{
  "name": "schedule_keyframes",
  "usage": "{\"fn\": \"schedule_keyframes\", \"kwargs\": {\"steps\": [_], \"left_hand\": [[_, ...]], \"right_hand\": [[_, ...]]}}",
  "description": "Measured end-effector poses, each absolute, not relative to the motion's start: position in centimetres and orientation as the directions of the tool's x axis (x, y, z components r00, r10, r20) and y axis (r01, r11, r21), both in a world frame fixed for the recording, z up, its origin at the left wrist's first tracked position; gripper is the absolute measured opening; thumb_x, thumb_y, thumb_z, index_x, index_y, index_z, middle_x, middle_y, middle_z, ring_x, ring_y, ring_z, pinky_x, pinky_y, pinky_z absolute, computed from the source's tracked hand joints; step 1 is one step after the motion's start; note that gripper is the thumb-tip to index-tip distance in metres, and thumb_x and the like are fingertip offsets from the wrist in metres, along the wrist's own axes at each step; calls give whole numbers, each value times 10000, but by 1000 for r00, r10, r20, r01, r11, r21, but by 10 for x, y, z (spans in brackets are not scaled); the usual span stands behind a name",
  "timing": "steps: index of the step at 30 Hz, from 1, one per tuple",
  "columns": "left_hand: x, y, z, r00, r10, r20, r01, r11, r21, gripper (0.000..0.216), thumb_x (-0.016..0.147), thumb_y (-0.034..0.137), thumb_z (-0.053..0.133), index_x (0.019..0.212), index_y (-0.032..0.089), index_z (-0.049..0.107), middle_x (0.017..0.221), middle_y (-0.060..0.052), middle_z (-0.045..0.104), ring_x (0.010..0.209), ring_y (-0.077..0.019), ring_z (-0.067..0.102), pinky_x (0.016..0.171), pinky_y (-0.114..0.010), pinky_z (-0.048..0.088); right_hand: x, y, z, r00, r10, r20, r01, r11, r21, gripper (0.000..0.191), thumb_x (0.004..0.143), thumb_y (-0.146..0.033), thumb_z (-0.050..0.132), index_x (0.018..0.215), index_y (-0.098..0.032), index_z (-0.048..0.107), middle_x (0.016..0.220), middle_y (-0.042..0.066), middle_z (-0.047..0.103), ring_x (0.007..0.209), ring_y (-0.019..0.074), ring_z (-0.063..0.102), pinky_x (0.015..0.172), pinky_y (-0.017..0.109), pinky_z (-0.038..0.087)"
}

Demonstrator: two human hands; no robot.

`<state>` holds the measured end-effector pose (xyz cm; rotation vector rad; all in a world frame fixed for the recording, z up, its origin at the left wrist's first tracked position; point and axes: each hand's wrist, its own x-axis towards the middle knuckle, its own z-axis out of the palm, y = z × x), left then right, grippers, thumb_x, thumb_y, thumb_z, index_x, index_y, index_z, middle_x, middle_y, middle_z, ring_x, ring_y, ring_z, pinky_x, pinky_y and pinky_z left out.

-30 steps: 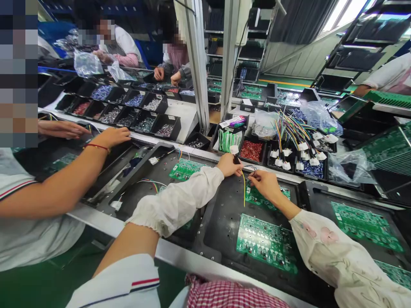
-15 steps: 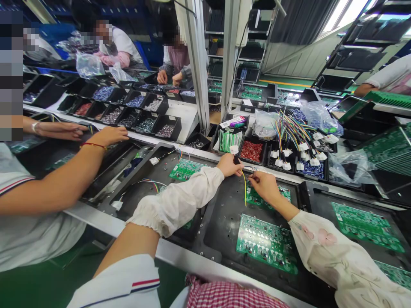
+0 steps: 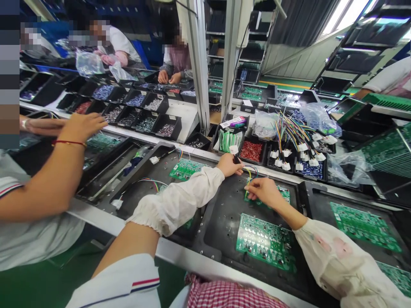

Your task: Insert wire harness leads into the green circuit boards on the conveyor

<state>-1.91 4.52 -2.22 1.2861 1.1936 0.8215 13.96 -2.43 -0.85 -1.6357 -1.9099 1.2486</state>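
My left hand (image 3: 229, 164) pinched on wire (image 3: 249, 172) end, just behind far board (image 3: 284, 193). My right hand (image 3: 263, 190) closed on wire's other end, touching far board. Near board (image 3: 266, 241), in front of far board: no wire yet. Judge roughly halfway.

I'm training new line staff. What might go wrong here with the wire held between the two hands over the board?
The yellow wire curves between the left hand and the right hand; a tug might pull it away from the green board. The left sleeve passes over a neighbouring board and may snag its parts.
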Motion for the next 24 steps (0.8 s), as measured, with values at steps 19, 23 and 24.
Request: {"fn": "schedule_keyframes", "kwargs": {"steps": [19, 23, 24], "left_hand": [[-20, 38, -14, 237, 959, -157, 282, 87, 955, 207, 600, 238, 705, 675, 93, 577, 545, -27, 605, 533, -143, 623, 528, -239, 532], [-20, 38, -13, 236, 958, -161, 294, 88, 952, 165, 618, 202, 683, 675, 92, 574, 545, -29, 607, 517, -136, 619, 524, -236, 531], [-20, 38, -13, 234, 958, -163, 297, 89, 951, 150, 625, 191, 674, 673, 91, 573, 542, -30, 606, 512, -136, 618, 522, -237, 530]], "right_hand": [[148, -6, -35, -118, 993, 20, 522, 80, -849, 124, 694, -311, 569, 700, -187, 578, 587, 21, 647, 570, 189, 643, 574, 307, 521], [148, -7, -36, -105, 994, 20, 528, 73, -846, 122, 695, -313, 570, 695, -191, 575, 589, 22, 650, 577, 192, 646, 575, 308, 523], [147, -7, -36, -103, 994, 18, 526, 70, -848, 121, 696, -312, 569, 695, -192, 575, 589, 22, 651, 578, 192, 646, 576, 308, 524]]}}
